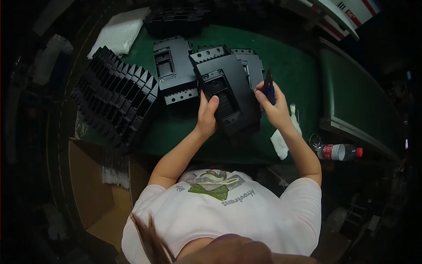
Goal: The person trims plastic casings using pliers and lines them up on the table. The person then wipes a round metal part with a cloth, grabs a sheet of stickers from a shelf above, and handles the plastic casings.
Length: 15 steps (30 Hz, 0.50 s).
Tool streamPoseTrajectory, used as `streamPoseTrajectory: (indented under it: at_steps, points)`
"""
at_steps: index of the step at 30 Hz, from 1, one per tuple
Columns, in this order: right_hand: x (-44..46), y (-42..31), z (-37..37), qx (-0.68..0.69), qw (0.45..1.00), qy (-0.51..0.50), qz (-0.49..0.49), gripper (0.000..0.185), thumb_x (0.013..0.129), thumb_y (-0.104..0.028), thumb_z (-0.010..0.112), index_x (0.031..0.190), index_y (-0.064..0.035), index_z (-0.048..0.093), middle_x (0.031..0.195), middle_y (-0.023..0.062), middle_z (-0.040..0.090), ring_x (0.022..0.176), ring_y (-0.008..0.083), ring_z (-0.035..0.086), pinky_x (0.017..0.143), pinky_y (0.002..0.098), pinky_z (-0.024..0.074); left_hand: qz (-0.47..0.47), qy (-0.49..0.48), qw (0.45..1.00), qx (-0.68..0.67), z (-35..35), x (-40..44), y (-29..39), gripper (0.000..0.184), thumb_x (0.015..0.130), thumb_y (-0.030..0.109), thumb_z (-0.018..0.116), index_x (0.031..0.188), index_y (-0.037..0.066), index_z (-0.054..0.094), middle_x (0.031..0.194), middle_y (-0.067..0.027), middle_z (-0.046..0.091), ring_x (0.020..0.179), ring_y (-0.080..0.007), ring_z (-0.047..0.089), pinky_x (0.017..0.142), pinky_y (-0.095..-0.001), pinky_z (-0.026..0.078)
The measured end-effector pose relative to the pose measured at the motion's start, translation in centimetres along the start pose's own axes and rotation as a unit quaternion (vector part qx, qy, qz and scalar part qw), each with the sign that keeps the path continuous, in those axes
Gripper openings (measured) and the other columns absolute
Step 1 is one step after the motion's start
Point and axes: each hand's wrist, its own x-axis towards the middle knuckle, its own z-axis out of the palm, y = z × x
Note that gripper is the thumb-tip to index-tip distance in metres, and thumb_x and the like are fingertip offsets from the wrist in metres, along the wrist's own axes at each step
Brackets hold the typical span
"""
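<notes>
Factory workshop: green bench [296, 66], row of black plastic housings [118, 90], cardboard box [90, 185].

The central housing [239, 90] is showing charcoal black, and the stacked parts [118, 83] at left are looking similarly black. The slim tool [270, 91] at right is showing dark blue below a black tip [269, 75]. The desk [303, 79] is showing deep green. The near shirt [263, 220] is showing white, bearing a green, red and grey print [215, 188]. At right, a clear bottle [349, 152] is bearing a red cap [359, 152].
</notes>
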Motion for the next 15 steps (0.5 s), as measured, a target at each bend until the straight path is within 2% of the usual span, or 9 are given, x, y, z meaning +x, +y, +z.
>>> streamPoseTrajectory:
  at_steps: [1, 2, 3, 4, 6, 10, 12, 15]
  points:
    - [0.1, -0.5, -0.2, -0.108, 0.987, 0.018, -0.113, 0.023, 0.08, -0.011, 0.065, 0.101, -0.0054, 0.056, 0.085, 0.0045, 0.056, 0.077, 0.0127, 0.054, 0.072, 0.024, 0.0414, -0.001, 0.0, 1.0, 0.001, 0.0, 0.1, 0.0, 0.058, 0.091, 0.024, 0.046, 0.137, 0.003, 0.019, 0.125, -0.0123, 0.041, 0.113, -0.0195, 0.044, 0.098, -0.0326, 0.035]
    - [0.3, -1.1, -0.5, -0.214, 0.95, 0.036, -0.224, 0.024, 0.079, -0.008, 0.064, 0.102, -0.0054, 0.056, 0.08, 0.0057, 0.056, 0.071, 0.0139, 0.055, 0.066, 0.0228, 0.0418, 0.006, 0.004, 0.999, 0.037, -0.1, 0.2, -0.1, 0.061, 0.088, 0.025, 0.047, 0.138, 0.004, 0.018, 0.124, -0.0138, 0.043, 0.112, -0.0218, 0.047, 0.094, -0.0346, 0.041]
    - [0.5, -1.8, -0.9, -0.296, 0.909, 0.024, -0.292, 0.037, 0.067, -0.008, 0.07, 0.102, -0.0094, 0.057, 0.089, 0.0102, 0.056, 0.083, 0.025, 0.055, 0.075, 0.03, 0.0421, 0.012, 0.008, 0.997, 0.072, -0.1, 0.3, -0.1, 0.064, 0.086, 0.027, 0.047, 0.138, 0.005, 0.018, 0.123, -0.0154, 0.044, 0.111, -0.024, 0.05, 0.09, -0.0366, 0.046]
    - [0.3, -2.6, -0.8, -0.296, 0.91, 0.027, -0.29, 0.037, 0.067, -0.008, 0.07, 0.102, -0.0094, 0.057, 0.089, 0.0102, 0.056, 0.083, 0.025, 0.055, 0.075, 0.03, 0.0421, 0.01, 0.006, 0.997, 0.072, -0.1, 0.4, -0.2, 0.064, 0.086, 0.027, 0.047, 0.138, 0.005, 0.018, 0.123, -0.0154, 0.044, 0.111, -0.024, 0.05, 0.09, -0.0366, 0.046]
    - [0.0, -3.9, -0.2, -0.472, 0.79, 0.026, -0.39, 0.046, 0.059, -0.009, 0.073, 0.102, -0.0105, 0.058, 0.09, 0.008, 0.055, 0.086, 0.0269, 0.053, 0.075, 0.0342, 0.041, 0.023, -0.022, 0.994, 0.102, -0.2, 0.4, -0.4, 0.067, 0.083, 0.024, 0.046, 0.14, 0.006, 0.014, 0.125, -0.0165, 0.043, 0.113, -0.0243, 0.049, 0.092, -0.0359, 0.044]
    - [-0.5, -4.1, 0.3, -0.497, 0.774, -0.001, -0.392, 0.048, 0.058, -0.012, 0.075, 0.103, -0.0117, 0.059, 0.088, 0.0061, 0.053, 0.087, 0.0236, 0.051, 0.072, 0.0355, 0.0386, 0.011, -0.022, 0.994, 0.107, 0.1, 0.4, 0.0, 0.062, 0.089, 0.028, 0.04, 0.141, 0.01, 0.014, 0.127, -0.0148, 0.042, 0.113, -0.0236, 0.049, 0.094, -0.0357, 0.043]
    - [-0.9, -4.4, 0.3, -0.536, 0.764, -0.032, -0.357, 0.05, 0.059, -0.009, 0.073, 0.108, -0.0105, 0.059, 0.091, 0.0069, 0.054, 0.086, 0.0245, 0.051, 0.073, 0.0355, 0.0394, -0.028, 0.003, 0.999, 0.038, 0.4, 0.5, 0.0, 0.054, 0.095, 0.03, 0.031, 0.142, 0.012, 0.015, 0.129, -0.0119, 0.042, 0.113, -0.0217, 0.049, 0.095, -0.035, 0.042]
    - [-1.1, -4.3, 0.4, -0.56, 0.748, -0.028, -0.356, 0.05, 0.059, -0.009, 0.073, 0.107, -0.0102, 0.059, 0.089, 0.0065, 0.053, 0.084, 0.024, 0.051, 0.071, 0.0352, 0.0389, -0.023, -0.015, 0.999, 0.038, 0.1, 0.7, -0.1, 0.048, 0.098, 0.03, 0.025, 0.141, 0.012, 0.016, 0.129, -0.0096, 0.042, 0.114, -0.0202, 0.048, 0.095, -0.0348, 0.042]
